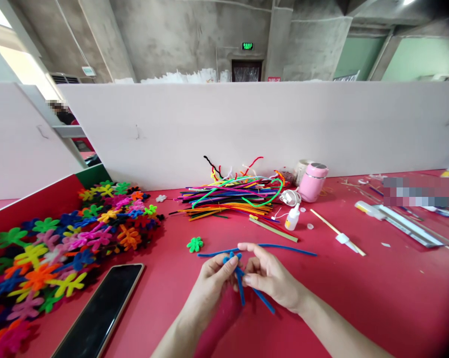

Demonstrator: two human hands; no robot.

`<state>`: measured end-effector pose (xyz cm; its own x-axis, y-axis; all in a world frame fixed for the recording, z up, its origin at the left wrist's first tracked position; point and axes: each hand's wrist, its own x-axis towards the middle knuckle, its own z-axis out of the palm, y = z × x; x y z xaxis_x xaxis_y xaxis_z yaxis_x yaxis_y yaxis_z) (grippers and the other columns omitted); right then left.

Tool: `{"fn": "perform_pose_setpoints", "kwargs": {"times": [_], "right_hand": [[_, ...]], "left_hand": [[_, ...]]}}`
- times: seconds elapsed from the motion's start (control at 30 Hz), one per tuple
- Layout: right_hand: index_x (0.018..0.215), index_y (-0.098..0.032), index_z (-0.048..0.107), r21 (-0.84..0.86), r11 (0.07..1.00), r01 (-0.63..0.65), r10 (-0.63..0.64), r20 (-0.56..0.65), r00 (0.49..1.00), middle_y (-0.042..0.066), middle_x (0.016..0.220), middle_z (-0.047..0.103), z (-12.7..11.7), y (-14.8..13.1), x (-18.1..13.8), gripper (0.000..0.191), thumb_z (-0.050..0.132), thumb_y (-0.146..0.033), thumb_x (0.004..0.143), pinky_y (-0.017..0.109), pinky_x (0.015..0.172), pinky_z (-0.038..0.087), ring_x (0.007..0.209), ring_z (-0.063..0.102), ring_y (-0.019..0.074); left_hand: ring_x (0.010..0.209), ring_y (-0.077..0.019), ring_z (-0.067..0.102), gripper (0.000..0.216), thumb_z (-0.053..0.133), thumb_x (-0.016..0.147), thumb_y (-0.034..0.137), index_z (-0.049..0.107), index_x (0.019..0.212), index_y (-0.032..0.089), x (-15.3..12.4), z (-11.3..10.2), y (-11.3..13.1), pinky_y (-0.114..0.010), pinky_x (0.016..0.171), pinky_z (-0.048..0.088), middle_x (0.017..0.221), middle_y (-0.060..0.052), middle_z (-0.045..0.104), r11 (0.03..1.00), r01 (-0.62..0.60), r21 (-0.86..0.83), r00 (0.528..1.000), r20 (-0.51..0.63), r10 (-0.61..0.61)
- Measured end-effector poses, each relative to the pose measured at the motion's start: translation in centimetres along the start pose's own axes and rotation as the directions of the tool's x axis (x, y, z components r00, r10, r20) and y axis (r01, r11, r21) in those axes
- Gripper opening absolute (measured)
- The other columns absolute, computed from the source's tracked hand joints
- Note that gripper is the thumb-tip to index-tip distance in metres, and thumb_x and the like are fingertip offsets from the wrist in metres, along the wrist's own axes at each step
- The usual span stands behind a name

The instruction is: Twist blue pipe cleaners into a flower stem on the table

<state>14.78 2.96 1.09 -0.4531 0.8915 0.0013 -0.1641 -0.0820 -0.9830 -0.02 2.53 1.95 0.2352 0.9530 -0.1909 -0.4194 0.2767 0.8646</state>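
Between my two hands is a blue pipe cleaner (pixel 241 291), bent into small loops at its top with two loose ends hanging down. My left hand (pixel 214 281) pinches the looped part between thumb and forefinger. The thumb and fingers of my right hand (pixel 271 278) close on the pipe cleaner just below the loops, the forefinger raised. Behind my hands a second blue pipe cleaner (pixel 289 246) lies on the red table (pixel 164 303). A small green pipe-cleaner flower (pixel 195 244) sits just beyond my left hand.
Many colourful pipe-cleaner flowers (pixel 86 238) heap up at left beside a phone (pixel 101 311). A pile of loose pipe cleaners (pixel 231 194) lies at the back. Right of it stand a glue bottle (pixel 292 218) and a pink flask (pixel 313 183); a white partition (pixel 224 124) borders the table.
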Motion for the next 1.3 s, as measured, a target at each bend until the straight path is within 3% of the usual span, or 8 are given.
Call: {"fn": "perform_pose_setpoints", "kwargs": {"times": [0.2,0.37,0.63,0.77,0.9,1.03,1.3], "right_hand": [[0.113,-0.018,0.039,-0.056,0.998,0.022,-0.022,-0.012,1.000,-0.004,0.067,0.048,-0.13,0.09,0.06,0.044,0.056,-0.015,0.073,0.025,0.061,0.037,0.062,0.047,0.0095],[0.111,-0.020,0.041,-0.020,0.996,0.090,-0.092,-0.120,0.989,-0.001,0.079,0.049,-0.32,0.10,0.24,0.038,0.055,-0.018,0.075,0.024,0.063,0.038,0.070,0.048,0.0099],[0.110,-0.020,0.041,-0.145,0.979,0.143,-0.166,-0.163,0.972,-0.004,0.068,0.047,-0.08,-0.45,0.08,0.038,0.055,-0.017,0.075,0.021,0.054,0.037,0.058,0.045,0.0080],[0.110,-0.021,0.040,-0.166,0.979,0.118,-0.145,-0.159,0.977,-0.005,0.067,0.047,0.08,-0.66,0.01,0.037,0.054,-0.018,0.075,0.022,0.050,0.041,0.052,0.050,0.0083],[0.110,-0.022,0.039,-0.138,0.983,0.124,-0.144,-0.140,0.980,-0.005,0.068,0.047,0.02,-0.48,0.02,0.036,0.053,-0.018,0.076,0.022,0.048,0.041,0.050,0.052,0.0080],[0.110,-0.020,0.040,-0.182,0.973,0.144,-0.175,-0.163,0.971,-0.004,0.068,0.048,-0.28,-0.36,0.07,0.035,0.053,-0.017,0.077,0.022,0.056,0.041,0.061,0.051,0.0088],[0.114,-0.019,0.040,-0.302,0.951,0.069,-0.079,-0.020,0.997,-0.002,0.072,0.051,-0.32,-0.34,0.08,0.043,0.056,-0.016,0.074,0.025,0.060,0.041,0.066,0.052,0.0114]], "left_hand": [[0.043,-0.0078,0.045,0.014,0.061,0.070,0.025,0.058,0.062,0.013,0.16,-0.11,0.10,-0.021,0.046,0.038,0.048,0.003,0.051,0.998,-0.004,0.061,0.999,0.049,0.001],[0.041,-0.0063,0.043,0.020,0.060,0.071,0.026,0.056,0.057,0.013,0.15,-0.24,-0.18,-0.019,0.045,0.034,0.044,0.004,0.049,0.977,-0.027,0.212,0.998,0.056,0.015],[0.034,-0.0088,0.046,0.024,0.059,0.071,0.033,0.055,0.058,0.013,-0.03,0.06,-0.19,-0.021,0.042,0.033,0.038,0.002,0.053,0.931,0.037,0.364,0.984,0.149,-0.098],[0.034,-0.0075,0.043,0.029,0.057,0.070,0.037,0.058,0.058,0.010,-0.08,0.13,0.03,-0.021,0.039,0.031,0.048,-0.002,0.058,0.910,0.022,0.414,0.980,0.173,-0.102],[0.035,-0.0081,0.045,0.031,0.058,0.069,0.039,0.059,0.058,0.010,-0.09,0.17,0.08,-0.021,0.039,0.034,0.052,-0.004,0.061,0.922,0.031,0.387,0.985,0.145,-0.094],[0.038,-0.0084,0.046,0.023,0.058,0.071,0.034,0.060,0.065,0.012,0.07,-0.09,-0.04,-0.022,0.042,0.036,0.053,-0.003,0.061,0.953,0.028,0.301,0.989,0.131,-0.070],[0.041,-0.0066,0.040,0.014,0.063,0.068,0.027,0.064,0.066,0.013,0.44,-0.51,-0.05,-0.020,0.043,0.032,0.047,0.003,0.052,0.981,-0.007,0.194,0.999,0.048,-0.002]]}}
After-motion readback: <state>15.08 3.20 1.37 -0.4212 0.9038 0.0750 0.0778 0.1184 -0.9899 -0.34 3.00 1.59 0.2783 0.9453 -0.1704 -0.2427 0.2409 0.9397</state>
